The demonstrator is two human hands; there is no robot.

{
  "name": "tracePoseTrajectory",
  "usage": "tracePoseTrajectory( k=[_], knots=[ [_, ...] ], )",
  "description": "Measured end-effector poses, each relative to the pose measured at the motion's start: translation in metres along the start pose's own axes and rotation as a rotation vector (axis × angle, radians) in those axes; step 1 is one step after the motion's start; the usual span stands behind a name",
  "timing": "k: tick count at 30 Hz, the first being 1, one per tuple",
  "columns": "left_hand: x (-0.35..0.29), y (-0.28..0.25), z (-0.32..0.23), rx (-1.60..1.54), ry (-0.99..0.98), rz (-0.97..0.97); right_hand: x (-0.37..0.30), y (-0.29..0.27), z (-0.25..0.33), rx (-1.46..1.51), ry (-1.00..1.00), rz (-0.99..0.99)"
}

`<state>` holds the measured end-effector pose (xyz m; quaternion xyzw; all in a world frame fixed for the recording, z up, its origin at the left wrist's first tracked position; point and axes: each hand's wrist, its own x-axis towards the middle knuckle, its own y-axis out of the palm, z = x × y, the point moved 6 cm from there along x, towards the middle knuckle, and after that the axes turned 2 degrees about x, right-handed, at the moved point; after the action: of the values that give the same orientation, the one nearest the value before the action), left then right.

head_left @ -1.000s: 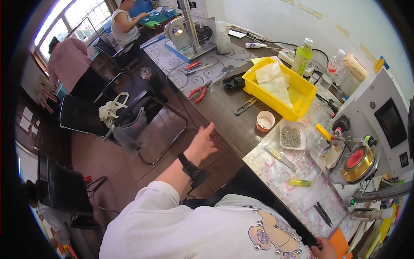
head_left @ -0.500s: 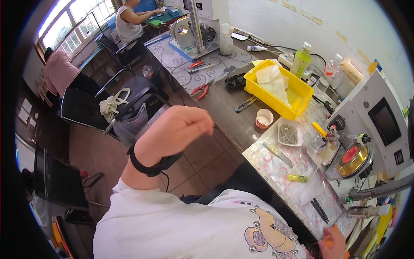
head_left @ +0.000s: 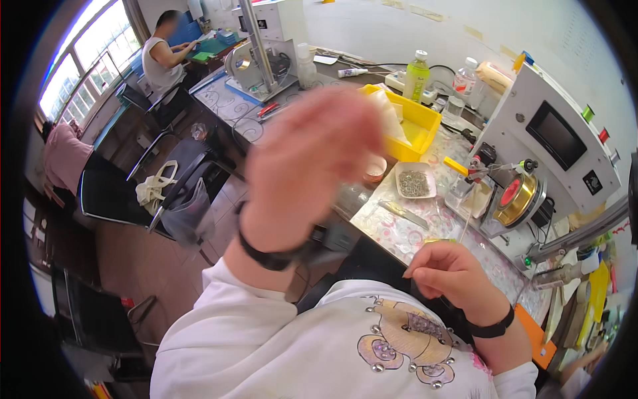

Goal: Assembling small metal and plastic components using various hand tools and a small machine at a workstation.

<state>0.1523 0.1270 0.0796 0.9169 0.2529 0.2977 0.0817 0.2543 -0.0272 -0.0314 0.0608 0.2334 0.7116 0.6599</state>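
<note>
My left hand (head_left: 312, 153) is raised over the near side of the workbench, smeared by motion, so its fingers cannot be read. A black band circles its wrist. My right hand (head_left: 448, 274) hovers at the bench's front edge, fingers curled and pinched together; anything between them is too small to make out. Just behind it a small yellow-green item (head_left: 435, 242) is mostly covered. Nearby on the patterned bench cover (head_left: 379, 216) lie a flat blade-like tool (head_left: 403, 213) and a white dish (head_left: 416, 181) of small metal pieces. A small paper cup (head_left: 376, 169) is partly hidden by my left hand.
A yellow bin (head_left: 422, 136) with paper stands further back, near a green bottle (head_left: 417, 76) and a clear bottle (head_left: 464, 75). A white machine with a gold spool (head_left: 518, 199) occupies the right side. Chairs (head_left: 109, 199) and two other people are at left.
My left hand has swung right and up, over the bench. My right hand has come in from the lower right corner to the bench's front edge. The whole view has shifted.
</note>
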Motion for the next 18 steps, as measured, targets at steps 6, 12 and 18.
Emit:
tracePoseTrajectory(
  k=[6, 12, 18],
  knots=[
    [-0.029, -0.088, -0.01, -0.141, 0.002, -0.044, -0.041, -0.034, 0.025, -0.284, -0.29, -0.439],
    [-0.042, -0.104, -0.006, 0.137, -0.032, -0.158, -0.065, -0.038, 0.048, -0.607, -0.372, -0.717],
    [-0.034, -0.072, 0.018, 0.59, -0.253, -0.032, -0.05, -0.029, 0.065, -0.389, -0.597, -0.616]
  ],
)
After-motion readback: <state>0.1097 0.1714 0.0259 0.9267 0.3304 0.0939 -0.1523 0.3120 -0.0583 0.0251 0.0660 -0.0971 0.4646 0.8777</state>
